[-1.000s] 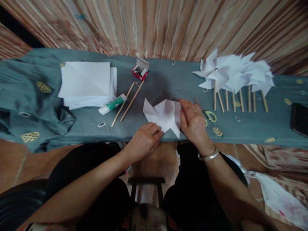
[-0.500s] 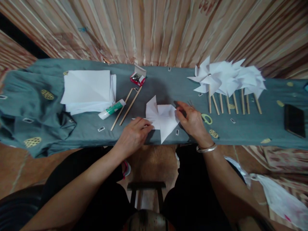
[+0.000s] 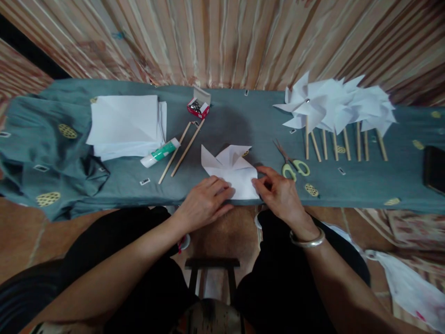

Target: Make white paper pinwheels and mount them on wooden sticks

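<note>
Turned since the earlier frame, the paper (image 3: 241, 184) now points one blade far left, and the right hand (image 3: 282, 192) has come nearer, uncovering the scissors (image 3: 295, 168). Nearest is a silvery bracelet (image 3: 309, 239), smooth and rounded, on the right wrist. Just past it, the right hand is narrow, fingers curled, thumb at the paper's right edge; whether it pinches the sheet cannot be told. Opposite, the left hand (image 3: 203, 202) rests bent fingers on the paper's near left part, thumb apart from them. The paper, white and creased into pointed flaps, lies at the near edge of the grey-green cloth (image 3: 139, 195) (rumpled at its left end). Just beyond the right hand, the scissors lie open, green-handled. A black slab (image 3: 434, 169) is cut off at far right. Left of the paper, a white and green tube (image 3: 162, 153) lies between two bare wooden sticks (image 3: 187, 148) and a stack (image 3: 125, 120) of white sheets. Farther back, a red box (image 3: 198, 109), lid up, holds shiny bits. At right, overlapping pinwheels (image 3: 314, 104) sit on wooden sticks, before a pleated, striped curtain (image 3: 222, 41).
</note>
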Tool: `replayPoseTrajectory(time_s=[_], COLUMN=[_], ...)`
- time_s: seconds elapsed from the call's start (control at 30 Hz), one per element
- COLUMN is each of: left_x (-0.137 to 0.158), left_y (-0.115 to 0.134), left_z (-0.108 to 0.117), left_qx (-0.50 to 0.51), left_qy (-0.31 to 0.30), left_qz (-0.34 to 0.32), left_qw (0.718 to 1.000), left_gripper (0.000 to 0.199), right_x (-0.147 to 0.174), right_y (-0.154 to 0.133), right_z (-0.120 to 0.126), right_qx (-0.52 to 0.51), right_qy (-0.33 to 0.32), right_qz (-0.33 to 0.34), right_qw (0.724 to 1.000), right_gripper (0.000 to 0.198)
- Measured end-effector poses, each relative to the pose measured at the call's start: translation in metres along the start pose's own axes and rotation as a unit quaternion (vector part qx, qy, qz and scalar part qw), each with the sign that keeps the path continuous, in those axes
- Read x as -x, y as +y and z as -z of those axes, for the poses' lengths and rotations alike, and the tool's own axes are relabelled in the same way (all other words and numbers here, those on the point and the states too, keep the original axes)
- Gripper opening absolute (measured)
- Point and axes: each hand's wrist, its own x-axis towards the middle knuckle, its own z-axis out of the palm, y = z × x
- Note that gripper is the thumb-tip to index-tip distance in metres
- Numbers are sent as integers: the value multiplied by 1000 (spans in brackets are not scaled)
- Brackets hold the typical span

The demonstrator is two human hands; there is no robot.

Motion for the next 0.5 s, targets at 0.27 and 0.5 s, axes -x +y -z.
replayPoseTrajectory(time_s=[0.27,0.5], left_x=[3,7], left_y=[0,0], left_z=[-7,-7], left_qx=[-27,-28], left_qy=[19,19], left_qz=[2,5], left_qw=[999,999], left_gripper=[20,19], right_x=[3,3], right_y=[8,6], right_z=[15,10], right_qx=[0,-94], right_qy=[89,-14], right_qz=[89,138], right_qw=[992,986], right_gripper=[27,25])
